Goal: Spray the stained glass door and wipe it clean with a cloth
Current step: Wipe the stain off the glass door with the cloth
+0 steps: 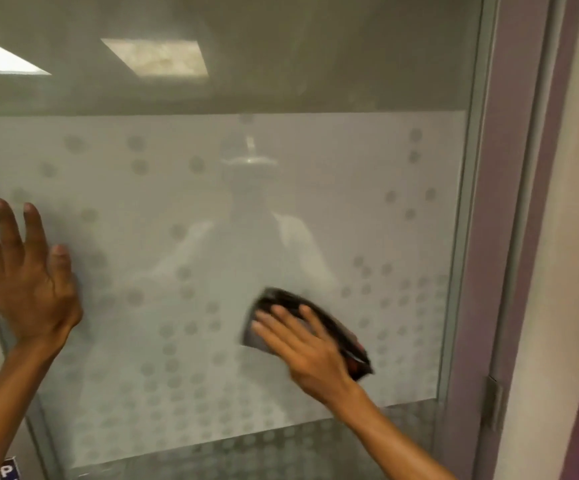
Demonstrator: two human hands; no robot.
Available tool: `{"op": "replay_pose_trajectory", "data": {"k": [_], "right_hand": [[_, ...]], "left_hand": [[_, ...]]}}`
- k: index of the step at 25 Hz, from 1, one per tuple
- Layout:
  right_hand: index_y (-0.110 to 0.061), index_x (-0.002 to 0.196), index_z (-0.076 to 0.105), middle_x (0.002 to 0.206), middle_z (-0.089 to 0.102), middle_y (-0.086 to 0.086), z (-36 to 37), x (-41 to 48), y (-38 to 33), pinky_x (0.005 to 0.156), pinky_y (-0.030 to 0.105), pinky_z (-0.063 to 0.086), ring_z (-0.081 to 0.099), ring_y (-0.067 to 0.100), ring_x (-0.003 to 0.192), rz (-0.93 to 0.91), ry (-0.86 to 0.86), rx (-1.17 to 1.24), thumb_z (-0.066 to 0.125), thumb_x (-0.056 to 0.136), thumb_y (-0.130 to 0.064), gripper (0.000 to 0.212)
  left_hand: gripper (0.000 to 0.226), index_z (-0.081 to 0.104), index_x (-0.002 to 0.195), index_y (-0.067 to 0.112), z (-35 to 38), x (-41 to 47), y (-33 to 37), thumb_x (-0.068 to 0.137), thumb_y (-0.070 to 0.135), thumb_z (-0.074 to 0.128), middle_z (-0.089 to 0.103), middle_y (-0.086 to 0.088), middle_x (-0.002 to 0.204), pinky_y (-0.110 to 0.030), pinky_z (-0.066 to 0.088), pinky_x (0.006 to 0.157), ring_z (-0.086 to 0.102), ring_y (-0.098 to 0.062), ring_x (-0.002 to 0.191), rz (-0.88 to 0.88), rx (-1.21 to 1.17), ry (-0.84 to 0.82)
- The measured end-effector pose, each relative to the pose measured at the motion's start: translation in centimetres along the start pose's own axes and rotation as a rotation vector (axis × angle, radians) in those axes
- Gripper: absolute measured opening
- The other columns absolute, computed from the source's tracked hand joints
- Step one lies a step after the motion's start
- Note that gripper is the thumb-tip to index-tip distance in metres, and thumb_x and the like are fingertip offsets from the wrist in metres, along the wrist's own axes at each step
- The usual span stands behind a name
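Note:
The glass door [212, 202] fills the view, with a frosted white band dotted with grey circles across its middle. My right hand [305, 348] lies flat on a dark cloth [336, 327] and presses it against the lower right part of the frosted band. My left hand [21, 271] rests open against the glass at the door's left edge, fingers spread and pointing up. A faint reflection of a person shows in the glass. No spray bottle is in view.
A grey metal door frame [468, 237] runs down the right side, with a purple jamb [509, 202] and a hinge [492, 403] beyond it. Ceiling light panels [156, 57] reflect in the clear upper glass. A small blue sign [7, 471] sits at the bottom left.

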State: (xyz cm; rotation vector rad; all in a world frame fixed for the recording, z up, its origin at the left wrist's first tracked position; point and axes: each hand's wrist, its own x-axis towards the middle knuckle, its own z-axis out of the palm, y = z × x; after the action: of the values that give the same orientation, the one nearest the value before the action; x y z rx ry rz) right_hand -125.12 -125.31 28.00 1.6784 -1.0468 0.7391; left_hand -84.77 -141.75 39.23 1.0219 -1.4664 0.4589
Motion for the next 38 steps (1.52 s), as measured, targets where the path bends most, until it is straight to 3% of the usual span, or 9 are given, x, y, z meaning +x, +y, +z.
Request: {"op": "replay_pose_trajectory", "data": {"k": [3,8,12,20,25,28,31,34,38], "right_hand": [[-0.018,0.157,0.028,0.166,0.02,-0.002,-1.8,-3.7,7.6,0.125,0.051,0.015,0.019,0.021,0.154,0.391,0.116,-0.023,0.047,0.074,0.012,0.09],[-0.009,0.156,0.029,0.165,0.024,0.005,-6.0,7.1,14.8,0.126,0.049,0.012,0.014,0.021,0.155,0.911,0.469,0.239,0.043,0.103,-0.013,0.055],[-0.013,0.157,0.027,0.166,0.021,0.004,-6.3,14.0,13.7,0.126,0.05,0.011,0.009,0.022,0.154,1.022,0.605,0.347,0.04,0.105,-0.027,0.055],[-0.008,0.154,0.035,0.163,0.028,0.01,-4.0,25.7,1.4,0.127,0.046,0.01,0.021,0.026,0.153,0.68,0.452,0.176,0.045,0.097,-0.016,0.059],[-0.008,0.152,0.038,0.161,0.032,0.01,-2.6,30.4,-5.5,0.125,0.05,0.017,0.026,0.026,0.152,0.519,0.423,0.122,0.051,0.09,-0.002,0.064],[-0.008,0.153,0.036,0.162,0.031,0.009,-1.5,31.0,-10.1,0.125,0.05,0.017,0.025,0.026,0.152,0.265,0.334,0.12,0.046,0.087,0.002,0.067],[-0.007,0.153,0.036,0.162,0.031,0.008,0.7,26.7,-14.6,0.126,0.047,0.012,0.025,0.025,0.152,0.07,0.228,0.132,0.043,0.084,0.004,0.071],[-0.009,0.151,0.042,0.16,0.035,0.005,3.8,17.2,-19.5,0.127,0.042,0.007,0.024,0.021,0.152,0.006,0.076,0.184,0.045,0.08,0.003,0.072],[-0.011,0.146,0.049,0.157,0.039,0.003,6.1,3.6,-21.7,0.127,0.039,0.004,0.009,0.018,0.155,-0.255,-0.168,0.11,0.04,0.083,0.007,0.067]], "left_hand": [[0.063,0.005,0.165,0.028,-0.1,0.0,-0.1,0.106,0.048,0.017,0.001,-0.001,0.174,-0.067,0.013,0.125,0.003,-0.033,0.161,-0.002,0.03,-0.022],[0.06,0.004,0.165,0.02,-2.1,-0.8,4.7,0.11,0.042,0.016,0.0,-0.006,0.174,-0.063,0.004,0.128,0.002,-0.038,0.16,0.011,0.104,0.078],[0.061,0.009,0.165,0.014,-2.4,-0.8,5.1,0.11,0.04,0.016,0.008,-0.008,0.173,-0.053,-0.001,0.129,0.003,-0.036,0.16,-0.003,0.191,0.118],[0.056,0.02,0.164,0.019,-2.9,-0.7,5.1,0.11,0.033,0.027,0.013,-0.002,0.172,-0.051,0.007,0.129,0.011,-0.033,0.16,0.023,0.238,0.127],[0.051,0.031,0.161,0.018,-4.8,0.2,1.8,0.112,0.031,0.026,0.027,0.003,0.169,-0.043,0.026,0.117,0.026,-0.022,0.155,0.197,0.281,0.137],[0.054,0.025,0.161,0.009,-4.9,0.7,1.5,0.11,0.026,0.027,0.023,-0.008,0.17,-0.044,0.014,0.128,0.02,-0.027,0.157,0.19,0.263,0.122],[0.057,0.021,0.16,0.0,-5.0,1.2,1.6,0.109,0.025,0.025,0.02,-0.021,0.169,-0.046,0.001,0.129,0.015,-0.037,0.157,0.164,0.204,0.088],[0.055,0.022,0.16,0.001,-5.2,1.1,1.6,0.11,0.023,0.028,0.02,-0.022,0.169,-0.052,0.004,0.129,0.016,-0.039,0.157,0.162,0.199,0.081],[0.054,0.022,0.16,0.001,-4.9,0.9,2.1,0.11,0.021,0.03,0.021,-0.021,0.169,-0.057,0.006,0.128,0.017,-0.04,0.157,0.124,0.232,0.1]]}}
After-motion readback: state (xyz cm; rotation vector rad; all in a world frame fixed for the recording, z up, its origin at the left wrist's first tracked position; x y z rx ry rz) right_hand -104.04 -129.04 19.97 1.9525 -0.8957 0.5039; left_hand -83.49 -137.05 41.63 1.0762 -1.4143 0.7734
